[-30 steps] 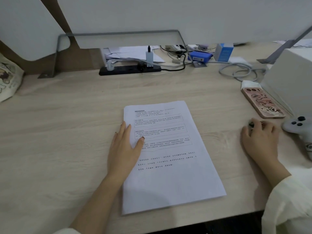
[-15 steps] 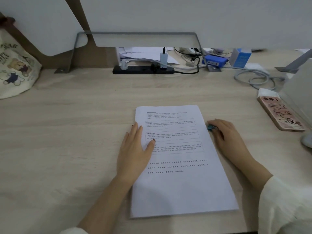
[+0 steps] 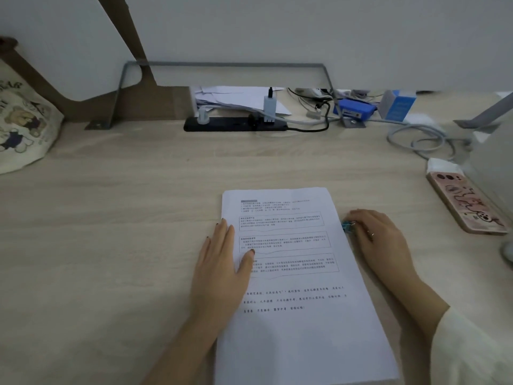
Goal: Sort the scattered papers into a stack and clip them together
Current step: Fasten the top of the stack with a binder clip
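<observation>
A squared-up stack of white printed papers [image 3: 294,273] lies on the wooden desk in front of me. My left hand [image 3: 222,262] rests flat on the stack's left edge, fingers straight, thumb on the text. My right hand [image 3: 380,240] sits at the stack's right edge, fingers curled round a small blue binder clip [image 3: 347,226]. The clip touches or nearly touches the paper's edge; most of it is hidden under my fingers.
A phone in a pink case [image 3: 469,204] lies to the right. A black power strip [image 3: 236,124], cables [image 3: 416,137], a blue box [image 3: 398,104] and loose papers [image 3: 236,98] line the back. A printed tote bag [image 3: 22,120] sits far left.
My right hand picked up the clip near the phone and brought it left to the stack's right edge. My left hand stayed on the papers. The view shifted slightly.
</observation>
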Demonstrator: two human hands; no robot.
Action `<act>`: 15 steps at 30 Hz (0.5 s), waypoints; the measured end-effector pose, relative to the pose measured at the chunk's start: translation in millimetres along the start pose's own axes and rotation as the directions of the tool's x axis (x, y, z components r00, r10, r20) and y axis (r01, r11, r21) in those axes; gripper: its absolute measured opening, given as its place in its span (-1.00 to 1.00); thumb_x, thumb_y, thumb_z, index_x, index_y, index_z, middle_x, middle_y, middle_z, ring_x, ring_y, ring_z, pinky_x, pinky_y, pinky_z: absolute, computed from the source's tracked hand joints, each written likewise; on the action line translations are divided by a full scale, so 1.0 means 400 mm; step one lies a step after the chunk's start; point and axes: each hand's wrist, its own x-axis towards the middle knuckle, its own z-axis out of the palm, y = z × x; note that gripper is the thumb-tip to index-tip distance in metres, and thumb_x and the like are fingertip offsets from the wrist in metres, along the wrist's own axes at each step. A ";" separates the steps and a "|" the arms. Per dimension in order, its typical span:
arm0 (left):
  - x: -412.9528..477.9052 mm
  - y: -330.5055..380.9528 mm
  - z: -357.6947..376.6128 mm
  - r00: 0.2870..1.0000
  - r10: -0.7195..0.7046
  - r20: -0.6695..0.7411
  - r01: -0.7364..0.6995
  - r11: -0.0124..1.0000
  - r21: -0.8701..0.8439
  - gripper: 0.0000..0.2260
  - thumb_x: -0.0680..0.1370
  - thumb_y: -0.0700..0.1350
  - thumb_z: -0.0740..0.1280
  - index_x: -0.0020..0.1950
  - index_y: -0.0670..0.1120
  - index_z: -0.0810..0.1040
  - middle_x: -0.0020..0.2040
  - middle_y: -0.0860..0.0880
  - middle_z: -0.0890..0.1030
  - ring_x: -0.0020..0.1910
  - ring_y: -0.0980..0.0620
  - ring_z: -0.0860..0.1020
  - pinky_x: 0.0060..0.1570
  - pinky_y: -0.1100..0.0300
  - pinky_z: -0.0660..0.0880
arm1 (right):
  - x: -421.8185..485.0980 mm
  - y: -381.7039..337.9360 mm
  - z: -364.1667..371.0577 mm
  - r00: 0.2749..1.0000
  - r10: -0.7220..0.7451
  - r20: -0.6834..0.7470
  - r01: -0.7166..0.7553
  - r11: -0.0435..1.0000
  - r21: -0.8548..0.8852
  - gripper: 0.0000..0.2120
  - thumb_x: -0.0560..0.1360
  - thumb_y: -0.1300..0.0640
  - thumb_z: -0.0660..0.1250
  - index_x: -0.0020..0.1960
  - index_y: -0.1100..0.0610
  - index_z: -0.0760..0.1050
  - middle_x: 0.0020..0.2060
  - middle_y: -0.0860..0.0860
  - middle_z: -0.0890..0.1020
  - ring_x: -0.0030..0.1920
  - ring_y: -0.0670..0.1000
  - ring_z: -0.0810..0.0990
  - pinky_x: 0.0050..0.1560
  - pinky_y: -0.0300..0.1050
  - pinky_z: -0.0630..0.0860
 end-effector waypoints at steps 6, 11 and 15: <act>-0.005 0.022 -0.017 0.999 -0.019 0.032 0.018 1.000 0.018 -0.46 0.61 0.08 0.05 0.53 -0.07 -0.03 0.56 0.08 -0.08 0.52 0.20 -0.09 0.43 0.34 -0.24 | -0.011 -0.010 -0.007 0.991 -0.117 0.060 0.122 0.988 -0.092 -0.83 0.45 0.37 0.31 0.00 0.24 0.60 -0.07 0.12 0.69 0.04 0.17 0.63 0.35 -0.14 0.19; -0.006 0.021 -0.015 0.998 -0.002 0.055 -0.001 0.998 0.067 -0.48 0.63 0.04 0.03 0.53 -0.13 0.00 0.57 0.00 -0.05 0.53 0.13 -0.06 0.46 0.27 -0.20 | -0.015 -0.047 -0.060 0.998 0.019 0.064 -0.016 0.998 -0.055 -0.76 0.53 0.32 0.20 0.12 0.24 0.56 0.04 0.18 0.65 0.14 0.24 0.54 0.20 -0.09 0.35; -0.006 0.018 -0.017 0.998 -0.003 0.064 0.002 1.000 0.015 -0.50 0.62 0.02 0.07 0.52 -0.13 0.06 0.56 -0.02 0.00 0.53 0.10 -0.04 0.48 0.23 -0.15 | 0.027 -0.100 -0.140 0.974 0.223 0.048 -0.227 0.930 0.290 -0.88 0.54 0.24 0.22 -0.08 0.13 0.53 -0.14 0.10 0.66 -0.17 0.05 0.63 -0.12 -0.14 0.51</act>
